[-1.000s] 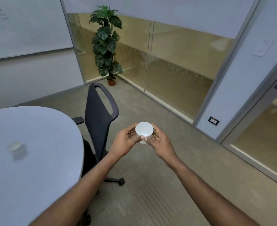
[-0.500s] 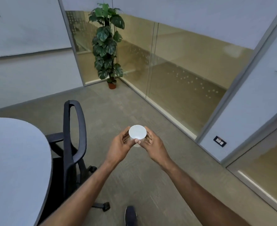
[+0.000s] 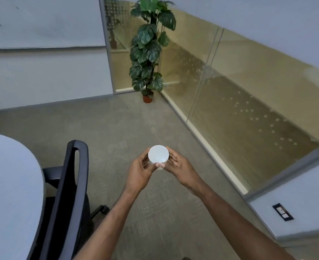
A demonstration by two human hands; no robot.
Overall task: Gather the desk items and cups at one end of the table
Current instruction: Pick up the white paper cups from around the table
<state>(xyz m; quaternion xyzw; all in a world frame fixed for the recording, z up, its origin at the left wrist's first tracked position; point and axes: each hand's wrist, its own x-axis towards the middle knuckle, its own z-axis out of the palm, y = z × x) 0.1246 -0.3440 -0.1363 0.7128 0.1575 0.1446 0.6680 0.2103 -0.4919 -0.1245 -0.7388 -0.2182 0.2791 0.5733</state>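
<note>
A small white cup (image 3: 158,154) is held upright over the carpet, its round mouth facing me. My left hand (image 3: 139,172) grips its left side with fingers and thumb curled round it. My right hand (image 3: 179,166) grips the right side the same way. The pale round table (image 3: 10,184) shows only its right edge at the far left, well apart from the cup. No other desk items are in view.
A black office chair (image 3: 68,199) stands between me and the table, its back towards me. A potted plant (image 3: 148,51) stands in the far corner. Glass partition walls (image 3: 239,102) run along the right, with a wall socket (image 3: 282,212) low down.
The view has swung right and down, so the table and chair slid to the left edge. The cup on the table has left the view. Both hands still hold the white cup.
</note>
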